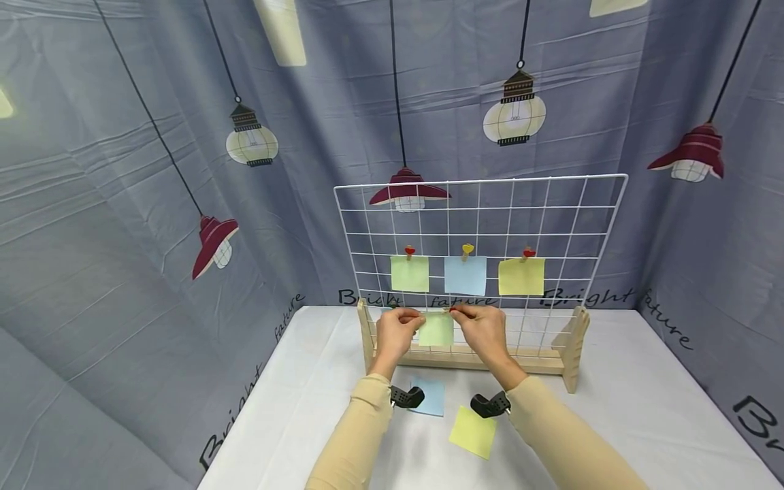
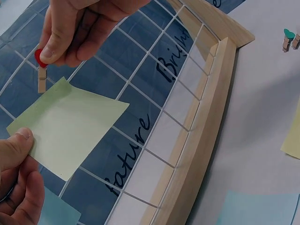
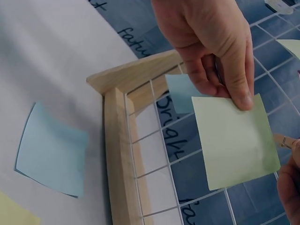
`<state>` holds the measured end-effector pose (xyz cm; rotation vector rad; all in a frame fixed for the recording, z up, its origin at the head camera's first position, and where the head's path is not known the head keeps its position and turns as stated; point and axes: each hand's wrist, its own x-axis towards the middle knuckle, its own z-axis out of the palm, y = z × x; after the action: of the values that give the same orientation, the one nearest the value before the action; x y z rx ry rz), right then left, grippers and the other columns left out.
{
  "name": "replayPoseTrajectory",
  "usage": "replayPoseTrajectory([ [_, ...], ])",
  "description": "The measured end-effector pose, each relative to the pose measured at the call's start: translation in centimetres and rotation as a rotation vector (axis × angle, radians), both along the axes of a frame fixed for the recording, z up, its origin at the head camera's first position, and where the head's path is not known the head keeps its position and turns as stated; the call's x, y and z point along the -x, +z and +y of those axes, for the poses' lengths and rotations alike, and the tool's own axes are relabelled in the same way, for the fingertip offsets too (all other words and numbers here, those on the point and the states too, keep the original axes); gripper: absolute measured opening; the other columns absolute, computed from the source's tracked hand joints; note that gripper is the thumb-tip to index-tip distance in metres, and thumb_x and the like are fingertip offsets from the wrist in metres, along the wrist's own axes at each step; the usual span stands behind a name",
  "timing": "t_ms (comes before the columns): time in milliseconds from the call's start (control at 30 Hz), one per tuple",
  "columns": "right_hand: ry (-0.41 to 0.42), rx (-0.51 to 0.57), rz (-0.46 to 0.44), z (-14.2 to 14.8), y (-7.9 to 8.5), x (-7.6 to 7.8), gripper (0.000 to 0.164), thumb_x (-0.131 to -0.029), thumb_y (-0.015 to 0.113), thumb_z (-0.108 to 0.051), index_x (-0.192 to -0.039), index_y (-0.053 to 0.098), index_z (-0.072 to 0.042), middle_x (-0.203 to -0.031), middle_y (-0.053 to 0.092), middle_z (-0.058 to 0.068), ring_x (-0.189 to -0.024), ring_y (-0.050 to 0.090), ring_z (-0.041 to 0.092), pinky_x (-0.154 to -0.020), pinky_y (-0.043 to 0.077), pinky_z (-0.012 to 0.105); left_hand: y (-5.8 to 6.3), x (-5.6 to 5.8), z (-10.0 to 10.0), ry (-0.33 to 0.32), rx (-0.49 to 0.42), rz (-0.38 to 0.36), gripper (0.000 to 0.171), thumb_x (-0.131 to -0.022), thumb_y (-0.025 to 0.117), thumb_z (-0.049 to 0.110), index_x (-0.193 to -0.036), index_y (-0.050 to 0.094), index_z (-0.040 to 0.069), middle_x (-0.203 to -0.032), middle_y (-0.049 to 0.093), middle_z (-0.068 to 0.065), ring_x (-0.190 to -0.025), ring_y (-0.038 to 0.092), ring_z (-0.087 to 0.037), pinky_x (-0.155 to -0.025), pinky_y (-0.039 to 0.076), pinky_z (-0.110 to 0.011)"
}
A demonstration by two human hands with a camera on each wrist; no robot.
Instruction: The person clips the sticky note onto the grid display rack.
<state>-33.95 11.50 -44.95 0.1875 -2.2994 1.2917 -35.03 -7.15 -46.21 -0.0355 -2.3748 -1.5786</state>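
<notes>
A light green sticky note (image 1: 436, 330) is held up against the white wire grid (image 1: 478, 207), below its row of clipped notes. My left hand (image 1: 395, 335) pinches the note's edge between thumb and fingers. At the note's top edge, my right hand (image 1: 484, 331) grips a small wooden clothespin (image 2: 42, 79) by its red heart end. The clothespin's tip is right at the paper's edge in the left wrist view. Behind my left hand, a blue note (image 3: 180, 91) shows against the grid, mostly hidden in the head view.
Green, blue and yellow notes (image 1: 521, 276) hang on the grid from heart clothespins. A wooden base (image 1: 478, 359) supports the grid. On the white table (image 1: 306, 408) lie a blue note (image 1: 431, 397) and a yellow note (image 1: 474, 432). Green heart clothespins (image 2: 288, 41) sit near the base.
</notes>
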Motion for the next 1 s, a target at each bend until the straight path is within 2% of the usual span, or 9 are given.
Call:
replayPoseTrajectory([
  [200, 0.001, -0.021, 0.058, -0.6, -0.2, 0.4, 0.009, -0.09, 0.08, -0.013, -0.094, 0.084, -0.006, -0.089, 0.08, 0.011, -0.082, 0.077, 0.027, -0.066, 0.056, 0.033, -0.3, 0.3, 0.2, 0.014, -0.001, 0.003, 0.011, -0.087, 0.083, 0.02, -0.095, 0.081, 0.012, -0.082, 0.079, -0.002, -0.067, 0.07, -0.011, -0.06, 0.052, -0.022],
  [367, -0.006, -0.035, 0.088, -0.7, -0.5, 0.6, 0.009, -0.089, 0.08, -0.012, -0.094, 0.084, -0.005, -0.088, 0.08, 0.012, -0.081, 0.078, 0.029, -0.068, 0.059, 0.042, -0.4, 0.2, 0.3, 0.023, -0.002, -0.001, 0.011, -0.088, 0.083, 0.02, -0.096, 0.081, 0.012, -0.083, 0.079, -0.003, -0.066, 0.068, -0.008, -0.059, 0.051, -0.022],
  [567, -0.013, -0.06, 0.113, -0.8, -0.9, 0.9, 0.007, -0.088, 0.081, -0.011, -0.091, 0.084, -0.006, -0.086, 0.08, 0.011, -0.079, 0.077, 0.029, -0.066, 0.058, 0.042, -0.4, 0.3, 0.3, 0.019, -0.013, -0.002, 0.012, -0.088, 0.083, 0.02, -0.096, 0.081, 0.011, -0.084, 0.079, -0.004, -0.067, 0.069, -0.01, -0.059, 0.051, -0.022],
  [1000, -0.025, -0.075, 0.079, -1.2, -1.1, 1.3, 0.007, -0.088, 0.081, -0.011, -0.091, 0.084, -0.006, -0.087, 0.08, 0.012, -0.082, 0.077, 0.031, -0.071, 0.059, 0.047, -0.6, 0.6, 0.4, 0.028, -0.025, 0.002, 0.012, -0.088, 0.083, 0.02, -0.095, 0.081, 0.012, -0.085, 0.079, -0.004, -0.068, 0.07, -0.013, -0.058, 0.052, -0.023],
])
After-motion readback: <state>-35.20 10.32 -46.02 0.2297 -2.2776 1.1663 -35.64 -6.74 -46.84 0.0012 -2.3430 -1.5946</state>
